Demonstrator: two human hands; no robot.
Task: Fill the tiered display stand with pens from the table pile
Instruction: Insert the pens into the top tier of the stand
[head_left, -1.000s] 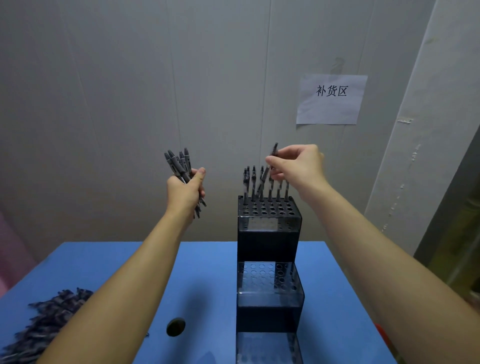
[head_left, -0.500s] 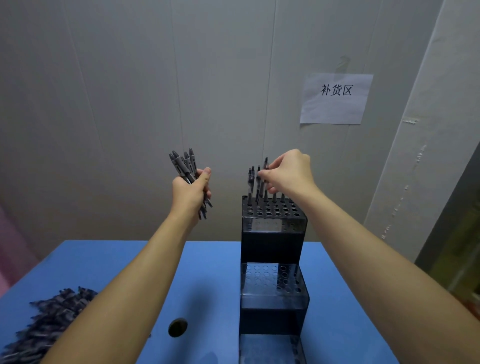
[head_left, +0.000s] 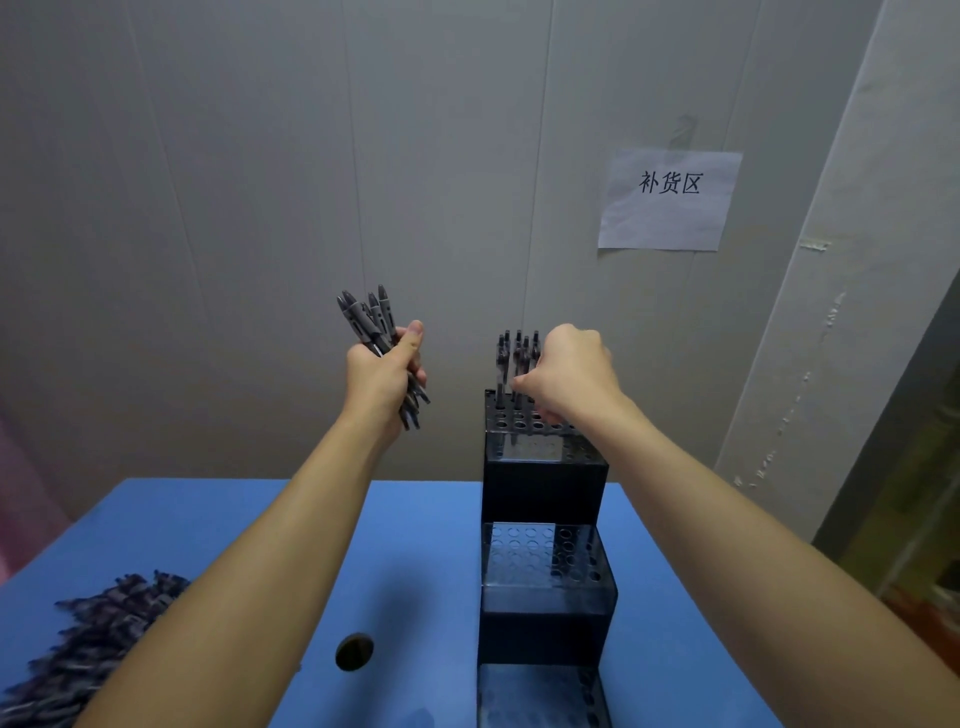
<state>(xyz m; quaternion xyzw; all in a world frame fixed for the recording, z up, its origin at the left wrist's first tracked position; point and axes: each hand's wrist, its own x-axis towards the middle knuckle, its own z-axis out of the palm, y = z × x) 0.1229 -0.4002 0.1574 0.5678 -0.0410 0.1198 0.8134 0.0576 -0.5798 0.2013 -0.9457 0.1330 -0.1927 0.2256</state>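
Looking down through the head camera, I see both bare arms stretched forward over a blue tabletop (head_left: 426, 545). My left hand (head_left: 382, 376) is raised to the left of a dark tiered display stand (head_left: 543, 483) — its grip is wrapped tightly round a bundle of grey pens (head_left: 371, 325), thumb up, with the pens fanning out above the fist and their other ends poking out below. My right hand (head_left: 569, 374) is at the stand's top tier, fingers curled down among the pens standing in the back rows (head_left: 511, 353); I cannot tell whether its grip holds one of them, since the fingertips are hidden. The front holes of the top tier show no pens, and the middle and bottom tiers show only open holes. The pile of loose pens (head_left: 88, 649) lies at the tabletop's near left edge, partly behind my left forearm. A round dark hole (head_left: 354, 651) sits in the tabletop near the stand's base. A paper sign (head_left: 670, 200) with printed characters hangs on the pale wall behind.
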